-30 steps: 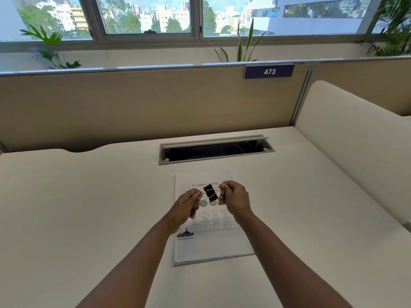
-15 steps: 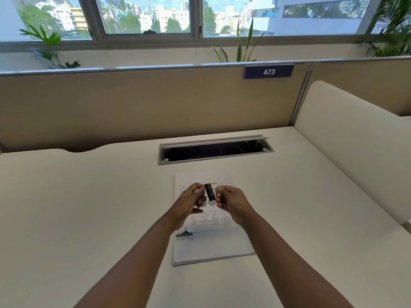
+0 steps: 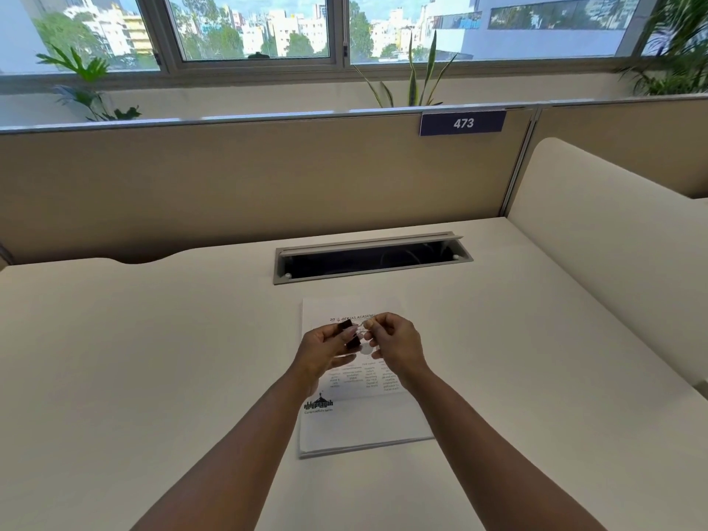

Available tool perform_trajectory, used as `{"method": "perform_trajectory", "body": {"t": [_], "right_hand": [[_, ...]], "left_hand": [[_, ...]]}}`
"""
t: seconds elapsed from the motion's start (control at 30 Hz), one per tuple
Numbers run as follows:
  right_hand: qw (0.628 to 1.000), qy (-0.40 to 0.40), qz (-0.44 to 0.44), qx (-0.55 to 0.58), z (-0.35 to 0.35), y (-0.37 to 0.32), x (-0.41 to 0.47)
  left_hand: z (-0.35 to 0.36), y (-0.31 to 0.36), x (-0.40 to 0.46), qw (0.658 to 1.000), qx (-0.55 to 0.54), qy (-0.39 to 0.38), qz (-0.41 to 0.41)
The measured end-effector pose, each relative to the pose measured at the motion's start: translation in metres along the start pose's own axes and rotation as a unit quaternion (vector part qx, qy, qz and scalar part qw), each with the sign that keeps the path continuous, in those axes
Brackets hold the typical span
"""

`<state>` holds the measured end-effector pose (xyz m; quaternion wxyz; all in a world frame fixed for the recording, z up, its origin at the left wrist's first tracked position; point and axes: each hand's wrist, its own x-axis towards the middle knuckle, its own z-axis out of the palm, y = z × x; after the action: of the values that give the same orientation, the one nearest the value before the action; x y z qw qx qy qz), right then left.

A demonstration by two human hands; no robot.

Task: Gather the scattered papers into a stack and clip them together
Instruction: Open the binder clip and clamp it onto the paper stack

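A neat stack of white printed papers (image 3: 367, 419) lies on the desk in front of me, with text and a black logo on the top sheet. Above its upper half I hold a black binder clip (image 3: 350, 333) in the air between both hands. My left hand (image 3: 325, 352) grips the clip's black body with thumb and fingers. My right hand (image 3: 396, 346) pinches one of its silver wire handles. The clip is not touching the papers.
The white desk (image 3: 153, 358) has an open cable slot (image 3: 371, 258) just beyond the papers. A beige partition (image 3: 230, 178) with a "473" label (image 3: 462, 123) stands behind, and a white side panel (image 3: 613, 262) rises at the right. Plants line the window sill.
The clip has turned in my hands; my left hand now holds its black body and my right hand has shifted to a wire handle. The papers have not moved.
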<state>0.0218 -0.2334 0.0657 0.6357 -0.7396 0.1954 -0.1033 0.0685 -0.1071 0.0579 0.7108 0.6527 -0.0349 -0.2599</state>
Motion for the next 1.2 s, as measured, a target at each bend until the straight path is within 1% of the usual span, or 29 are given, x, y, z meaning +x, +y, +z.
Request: {"method": "perform_trajectory", "body": {"t": [0.1,0.27,0.4,0.5,0.57,0.63,0.67,0.7,0.77,0.83,0.93,1.0,1.1,1.2], "right_hand": [[1.0,-0.005,-0.008,-0.015,-0.002,0.002,0.001],[0.996,-0.074,0.046,0.013,-0.007,0.009,0.005],[0.987,-0.101,0.093,0.081,-0.015,0.012,0.007],[0.981,-0.116,0.115,0.103,-0.021,0.014,0.008],[0.979,-0.111,0.129,0.114,-0.024,0.017,0.01],[0.98,-0.074,0.141,0.119,-0.026,0.022,0.015],[0.982,-0.037,0.147,0.117,-0.028,0.024,0.018],[0.983,0.01,0.151,0.105,-0.031,0.029,0.023],[0.981,0.101,0.158,0.04,-0.04,0.042,0.033],[0.972,0.163,0.168,-0.028,-0.052,0.052,0.041],[0.963,0.183,0.17,-0.103,-0.069,0.057,0.045],[0.957,0.193,0.166,-0.14,-0.077,0.059,0.048],[0.946,0.211,0.177,-0.174,-0.085,0.064,0.051],[0.94,0.207,0.179,-0.205,-0.086,0.066,0.05]], "left_hand": [[-0.003,-0.005,0.002,1.0,-0.003,0.024,-0.001],[0.0,-0.007,0.002,1.0,0.004,-0.001,-0.008],[0.006,-0.01,0.005,1.0,0.022,-0.004,-0.015],[0.008,-0.014,0.007,0.999,0.028,-0.005,-0.024],[0.011,-0.016,0.009,0.999,0.035,-0.007,-0.031],[0.014,-0.019,0.012,0.998,0.051,0.005,-0.039],[0.015,-0.02,0.014,0.997,0.064,0.022,-0.038],[0.013,-0.023,0.017,0.995,0.08,0.048,-0.034],[0.008,-0.028,0.023,0.986,0.125,0.113,-0.007],[0.001,-0.032,0.024,0.964,0.186,0.188,0.03],[-0.01,-0.035,0.023,0.919,0.26,0.292,0.053],[-0.018,-0.039,0.025,0.9,0.288,0.325,0.038],[-0.026,-0.046,0.029,0.881,0.334,0.336,-0.002],[-0.028,-0.048,0.03,0.882,0.342,0.323,-0.031]]}}
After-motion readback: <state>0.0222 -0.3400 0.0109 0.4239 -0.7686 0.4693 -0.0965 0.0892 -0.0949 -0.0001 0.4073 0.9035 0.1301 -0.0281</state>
